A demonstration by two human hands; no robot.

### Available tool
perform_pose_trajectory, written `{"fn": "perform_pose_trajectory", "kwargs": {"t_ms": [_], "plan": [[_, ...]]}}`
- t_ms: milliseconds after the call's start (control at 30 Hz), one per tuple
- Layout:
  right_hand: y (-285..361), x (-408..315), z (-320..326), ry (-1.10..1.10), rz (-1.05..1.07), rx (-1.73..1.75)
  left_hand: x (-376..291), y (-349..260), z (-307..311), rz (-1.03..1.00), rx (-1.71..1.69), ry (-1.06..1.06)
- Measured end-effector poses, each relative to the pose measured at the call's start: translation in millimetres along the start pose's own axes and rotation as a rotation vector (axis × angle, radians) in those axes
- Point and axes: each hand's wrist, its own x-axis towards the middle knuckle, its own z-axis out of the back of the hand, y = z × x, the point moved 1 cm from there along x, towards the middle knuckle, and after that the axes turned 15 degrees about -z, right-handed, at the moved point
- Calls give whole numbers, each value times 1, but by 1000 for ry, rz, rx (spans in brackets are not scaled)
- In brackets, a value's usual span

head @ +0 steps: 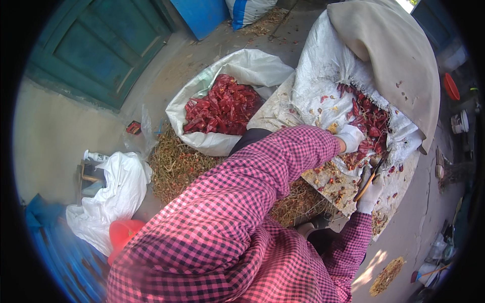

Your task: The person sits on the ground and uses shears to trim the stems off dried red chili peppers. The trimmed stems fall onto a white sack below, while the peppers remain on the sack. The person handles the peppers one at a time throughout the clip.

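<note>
In a white glove, my left hand (350, 138) rests against a heap of dried red chilies (373, 123). Its fingertips are hidden, so whether it holds any is unclear. My right hand (370, 193), also gloved, grips a tool with an orange handle (365, 186) and dark metal end, perhaps shears; its tip lies by the near edge of the heap. The chilies spill from the frayed mouth of a white woven sack (322, 64) onto a flat board (401, 185) strewn with stems and bits. Left of the board, an open white sack (176, 104) holds stemless-looking red chilies.
Cut stems (182, 166) are piled on the floor below the open sack. A grey-brown cloth (401, 64) covers the far sack. To the left are a crumpled white sack (121, 189), a red plastic vessel (125, 231) and a green door (98, 45). Straw-like debris (387, 276) lies lower right.
</note>
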Motion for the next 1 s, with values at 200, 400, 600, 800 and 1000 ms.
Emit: {"fn": "perform_pose_trajectory", "kwargs": {"t_ms": [200, 400, 600, 800, 1000], "plan": [[14, -7, 14, -215, 194, -346, -14, 4, 49, -118, 91, 229], [32, -19, 36, -317, 132, -287, -21, 10, 104, -31, 174, 140], [38, -20, 43, -395, 78, -487, -17, 4, 77, -203, 215, 50], [43, -26, 45, -409, 65, -576, -23, 12, 42, -154, 286, 118], [41, -20, 41, -305, -14, -657, -37, -8, 95, -22, -38, -52]]}}
